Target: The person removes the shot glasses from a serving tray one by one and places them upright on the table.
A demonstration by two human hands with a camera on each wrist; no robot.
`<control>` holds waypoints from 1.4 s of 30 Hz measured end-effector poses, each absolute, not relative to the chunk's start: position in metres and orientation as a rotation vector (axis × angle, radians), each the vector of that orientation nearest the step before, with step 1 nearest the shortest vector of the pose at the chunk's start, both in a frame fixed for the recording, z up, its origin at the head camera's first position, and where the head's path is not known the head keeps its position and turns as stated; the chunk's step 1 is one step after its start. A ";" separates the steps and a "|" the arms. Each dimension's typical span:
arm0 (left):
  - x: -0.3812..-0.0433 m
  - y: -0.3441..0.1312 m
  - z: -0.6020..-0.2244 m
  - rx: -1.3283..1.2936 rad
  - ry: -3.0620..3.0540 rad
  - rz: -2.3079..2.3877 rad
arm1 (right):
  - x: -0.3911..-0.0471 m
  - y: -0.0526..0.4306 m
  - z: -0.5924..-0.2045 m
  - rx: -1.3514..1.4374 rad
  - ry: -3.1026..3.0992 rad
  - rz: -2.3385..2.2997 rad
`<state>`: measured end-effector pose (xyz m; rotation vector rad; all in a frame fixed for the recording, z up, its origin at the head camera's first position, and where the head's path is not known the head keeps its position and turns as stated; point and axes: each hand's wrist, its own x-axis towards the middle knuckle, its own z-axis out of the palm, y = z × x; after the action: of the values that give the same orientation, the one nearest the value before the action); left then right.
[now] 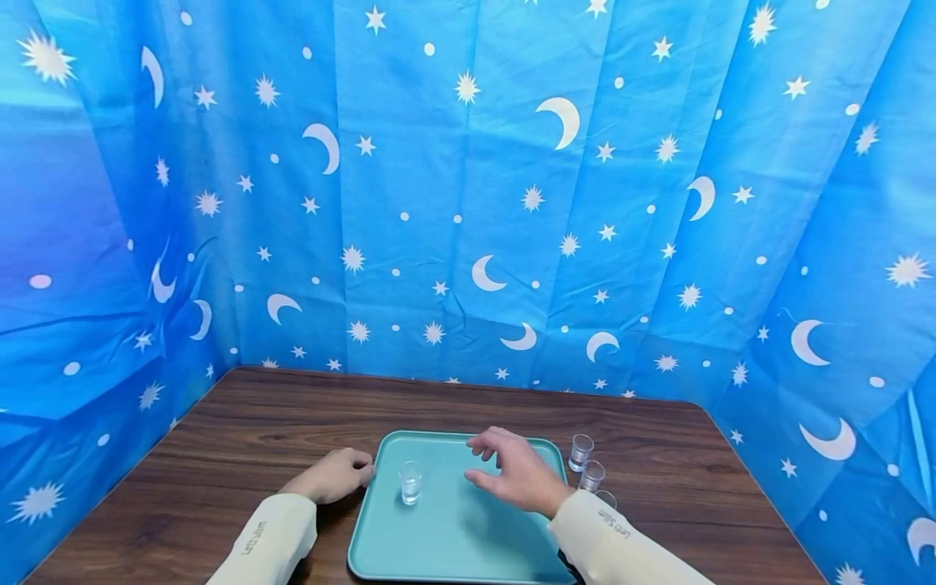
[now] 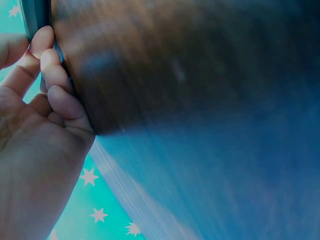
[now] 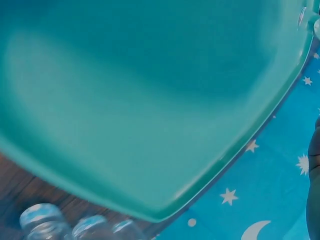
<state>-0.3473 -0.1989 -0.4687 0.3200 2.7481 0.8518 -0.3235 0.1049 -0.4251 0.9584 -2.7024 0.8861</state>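
Note:
A teal tray [image 1: 468, 561] lies on the wooden table. One small clear shot glass [image 1: 411, 485] stands upright on its left half. At the tray's left edge, my left hand [image 1: 336, 477] pinches the rim between thumb and fingers; the left wrist view shows the fingertips [image 2: 42, 42] at the tray's edge [image 2: 36, 17]. My right hand [image 1: 515, 471] hovers over the right half, thumb and fingers spread apart with nothing between them. Just off the tray's right side are more shot glasses [image 1: 581, 452], the nearest one partly hidden by the right sleeve.
Dark wood-grain table [image 1: 680, 463] surrounds the tray. A blue curtain [image 1: 453, 162] with white moons and stars hangs behind the table and along both sides. The shot glasses [image 3: 42, 220] by the tray stand close together in a row.

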 end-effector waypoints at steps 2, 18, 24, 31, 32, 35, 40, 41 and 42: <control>-0.347 -0.199 -0.469 0.323 2.755 0.850 | -0.324 0.099 -0.425 0.941 -2.722 0.895; -0.344 -0.199 -0.470 0.321 2.805 0.850 | -0.326 0.067 -0.436 0.878 -2.758 0.953; -0.343 -0.201 -0.472 0.330 2.799 0.875 | -0.324 0.056 -0.439 0.879 -2.763 0.954; -0.343 -0.201 -0.472 0.337 2.801 0.874 | -0.322 0.041 -0.441 0.882 -2.786 0.948; -0.342 -0.201 -0.472 0.332 2.799 0.876 | -0.322 0.039 -0.441 0.883 -2.790 0.947; -0.342 -0.200 -0.472 0.329 2.801 0.873 | -0.321 0.034 -0.439 0.890 -2.799 0.939; -0.341 -0.200 -0.471 0.347 2.816 0.871 | -0.322 0.025 -0.434 0.886 -2.855 0.928; -0.341 -0.200 -0.471 0.350 2.818 0.870 | -0.322 0.023 -0.434 0.889 -2.867 0.923; -0.341 -0.200 -0.472 0.352 2.819 0.870 | -0.321 0.022 -0.433 0.889 -2.877 0.930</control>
<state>-0.3411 -0.2001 -0.4717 0.3523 2.8193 0.8698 -0.3210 0.0218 -0.4334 0.8888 -2.8774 0.9301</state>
